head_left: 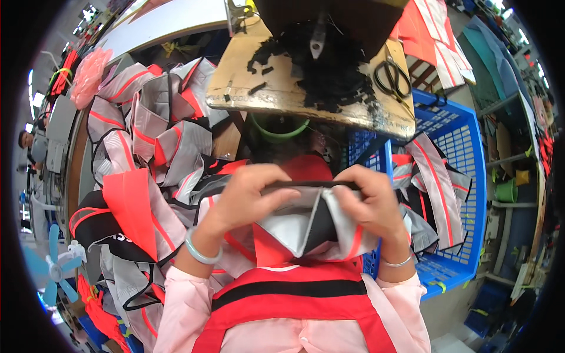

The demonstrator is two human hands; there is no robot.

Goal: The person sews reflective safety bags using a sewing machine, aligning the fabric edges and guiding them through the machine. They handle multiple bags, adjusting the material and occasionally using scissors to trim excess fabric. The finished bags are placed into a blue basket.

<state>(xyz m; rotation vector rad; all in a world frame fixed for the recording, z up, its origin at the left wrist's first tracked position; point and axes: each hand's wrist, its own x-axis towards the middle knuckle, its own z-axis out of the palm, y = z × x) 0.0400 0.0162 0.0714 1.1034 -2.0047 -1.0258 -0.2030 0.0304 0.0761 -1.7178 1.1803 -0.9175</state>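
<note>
In front of my chest I hold a sewn fabric piece (282,226) in grey, black and coral red, with a dark band along its upper edge. My left hand (250,197) pinches that edge on one side, thumb laid along it. On the other side my right hand (372,200) grips the same edge between thumb and fingers. Between the hands the cloth hangs in folds, showing its pale inner side and a seam. Close by on my left lies a heap of similar grey and coral pieces (138,132) with black-bound edges.
Ahead is a worn wooden board (235,70) with black scraps (335,82) and black-handled scissors (392,79). A green tub (279,133) sits beneath it. At right, a blue plastic crate (475,200) holds more sewn pieces (438,194). A light-blue fan (56,270) is at far left.
</note>
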